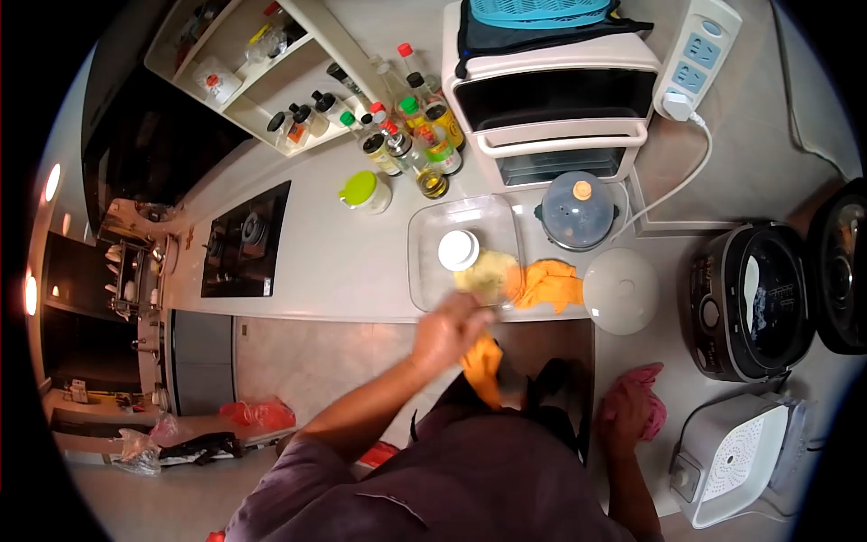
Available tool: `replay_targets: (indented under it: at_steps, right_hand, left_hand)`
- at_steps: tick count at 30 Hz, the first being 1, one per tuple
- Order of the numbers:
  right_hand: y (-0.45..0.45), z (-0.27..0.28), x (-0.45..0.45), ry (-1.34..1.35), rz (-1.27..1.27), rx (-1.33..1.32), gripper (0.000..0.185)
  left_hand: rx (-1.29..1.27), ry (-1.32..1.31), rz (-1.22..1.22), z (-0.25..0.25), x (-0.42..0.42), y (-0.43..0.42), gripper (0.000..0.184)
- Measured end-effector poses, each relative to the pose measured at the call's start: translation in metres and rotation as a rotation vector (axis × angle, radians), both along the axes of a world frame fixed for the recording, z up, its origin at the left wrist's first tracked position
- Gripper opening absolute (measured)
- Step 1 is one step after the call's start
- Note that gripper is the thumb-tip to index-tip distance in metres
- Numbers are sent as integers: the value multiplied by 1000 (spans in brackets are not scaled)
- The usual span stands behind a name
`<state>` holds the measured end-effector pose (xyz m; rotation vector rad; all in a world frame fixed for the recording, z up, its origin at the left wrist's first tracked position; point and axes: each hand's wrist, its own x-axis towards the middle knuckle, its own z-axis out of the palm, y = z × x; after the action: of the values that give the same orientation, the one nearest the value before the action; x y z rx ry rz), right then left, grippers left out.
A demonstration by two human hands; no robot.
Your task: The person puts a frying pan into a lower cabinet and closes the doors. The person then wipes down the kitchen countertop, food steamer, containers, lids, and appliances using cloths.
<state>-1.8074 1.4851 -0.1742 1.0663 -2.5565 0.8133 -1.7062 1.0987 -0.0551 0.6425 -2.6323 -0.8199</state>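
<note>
My left hand (449,332) is curled and slightly blurred at the counter's front edge, with an orange cloth (483,369) hanging just below its fingers. Beyond it, a clear rectangular tray (418,257) holds a white round container (458,250) and a crumpled yellow cloth (490,274). A second piece of orange cloth (551,285) lies against the tray's right side. On the right-hand counter, my right hand (629,417) grips a pink cloth (647,397), its fingertips partly hidden in the folds.
A glass lid (621,291), a small pot with a blue-grey lid (579,213), and an open rice cooker (754,303) stand to the right. Bottles (420,158) and a green-lidded jar (366,192) are behind. A toaster oven (551,108) stands at the back.
</note>
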Motion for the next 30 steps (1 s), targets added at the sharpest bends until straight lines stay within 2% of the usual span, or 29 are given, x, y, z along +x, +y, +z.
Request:
replay_targets:
  at_steps: [1,2,4,6,8,10,12,13,14,16,17,18,19,21,23,25,28,30]
  right_hand:
    - [-3,4,-2,33,0,-1,26]
    - [-6,9,-5,69,-1,-2,23]
    - [-9,16,-25,-308,-18,184,18]
    - [-16,20,-31,-461,-84,40,14]
    - [-28,4,-29,-366,-171,-429,11]
    - [-32,0,-21,-959,-448,-793,15]
    - [-54,27,-18,-1259,-459,-1128,18]
    - [-73,33,-12,-1168,-510,-1260,23]
    - [-86,31,-9,-1191,-546,-1339,27]
    - [-123,60,7,-1265,-453,-1338,30]
    - [-142,66,14,-1288,-381,-1347,32]
    - [-162,72,19,-1313,-305,-1354,33]
    - [-185,85,23,-1330,-255,-1296,32]
    - [-234,105,28,-1362,-126,-1229,30]
    - [-283,106,23,-1076,9,-1102,25]
    - [-324,89,14,-497,115,-845,21]
    - [-352,90,15,-700,116,-843,23]
    - [-352,75,22,-768,-30,-495,26]
  left_hand:
    - [-209,-66,63,4,-2,-20,43]
    - [-291,-161,133,10,-10,-36,60]
    - [-234,-429,190,13,-40,-64,83]
    - [-258,-629,138,9,-65,-82,91]
    - [-263,-622,78,1,-74,-98,88]
    - [-263,-592,40,2,-77,-109,85]
    - [-219,-543,49,4,-63,-118,81]
    - [-184,-518,75,7,-51,-125,74]
    - [-136,-433,108,18,-36,-127,74]
    - [-129,-190,183,5,3,-152,67]
    - [-63,-139,216,8,23,-164,57]
    - [143,-85,229,32,42,-166,50]
    - [279,-38,262,38,65,-178,53]
    - [490,145,364,45,112,-198,37]
    - [575,228,461,45,164,-223,40]
    - [542,238,613,49,211,-238,45]
    - [543,297,675,49,281,-255,42]
    - [503,286,755,49,324,-257,39]
